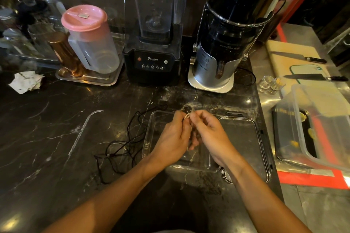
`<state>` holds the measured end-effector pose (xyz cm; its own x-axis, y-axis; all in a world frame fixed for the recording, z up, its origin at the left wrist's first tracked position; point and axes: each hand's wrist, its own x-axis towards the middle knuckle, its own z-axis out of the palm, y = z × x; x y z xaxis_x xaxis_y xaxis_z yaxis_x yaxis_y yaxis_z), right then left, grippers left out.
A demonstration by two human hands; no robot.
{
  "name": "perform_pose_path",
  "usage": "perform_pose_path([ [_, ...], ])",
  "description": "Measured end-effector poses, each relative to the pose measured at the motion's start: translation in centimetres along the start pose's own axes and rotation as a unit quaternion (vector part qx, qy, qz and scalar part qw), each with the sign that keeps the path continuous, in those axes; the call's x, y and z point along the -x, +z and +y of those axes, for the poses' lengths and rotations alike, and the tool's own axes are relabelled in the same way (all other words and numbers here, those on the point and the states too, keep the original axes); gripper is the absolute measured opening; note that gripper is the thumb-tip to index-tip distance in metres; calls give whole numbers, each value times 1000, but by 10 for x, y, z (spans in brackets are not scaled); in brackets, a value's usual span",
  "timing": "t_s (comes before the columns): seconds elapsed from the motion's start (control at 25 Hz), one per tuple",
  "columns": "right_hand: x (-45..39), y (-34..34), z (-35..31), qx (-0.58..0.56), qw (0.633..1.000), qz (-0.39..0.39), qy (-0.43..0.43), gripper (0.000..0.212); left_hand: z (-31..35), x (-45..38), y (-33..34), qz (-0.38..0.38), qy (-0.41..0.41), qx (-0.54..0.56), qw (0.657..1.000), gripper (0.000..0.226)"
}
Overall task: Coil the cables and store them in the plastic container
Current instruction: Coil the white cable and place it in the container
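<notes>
A clear plastic container [151,119] lies open on the dark marble counter, its clear lid [246,138] resting just to its right. Both hands meet above the container. My left hand [172,138] and my right hand [210,134] pinch a small pale loop, seemingly a rubber band or thin cable [187,115], between their fingertips. A loose black cable [121,147] lies tangled on the counter left of the container, untouched by either hand. What is under my palms is hidden.
Behind stand a blender [153,43], a juicer [223,47] and a pink-lidded jug [91,39] on a metal tray. Crumpled paper [26,81] lies far left. On the right are a cutting board with two knives [312,77] and a large clear tub [318,128].
</notes>
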<state>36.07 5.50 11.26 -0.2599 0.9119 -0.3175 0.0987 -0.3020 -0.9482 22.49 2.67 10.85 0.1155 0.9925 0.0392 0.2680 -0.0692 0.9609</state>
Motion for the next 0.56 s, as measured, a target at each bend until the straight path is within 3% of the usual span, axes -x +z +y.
perform_pose_path([
  [0.28, -7, -13, -14, -147, 985, -39, 84, 11, 0, -2, -5, -42, -57, 29, 997, 16],
  [0.56, -11, -12, -7, -218, 970, 29, 102, 4, -15, -1, 1, -69, -97, 57, 991, 19],
])
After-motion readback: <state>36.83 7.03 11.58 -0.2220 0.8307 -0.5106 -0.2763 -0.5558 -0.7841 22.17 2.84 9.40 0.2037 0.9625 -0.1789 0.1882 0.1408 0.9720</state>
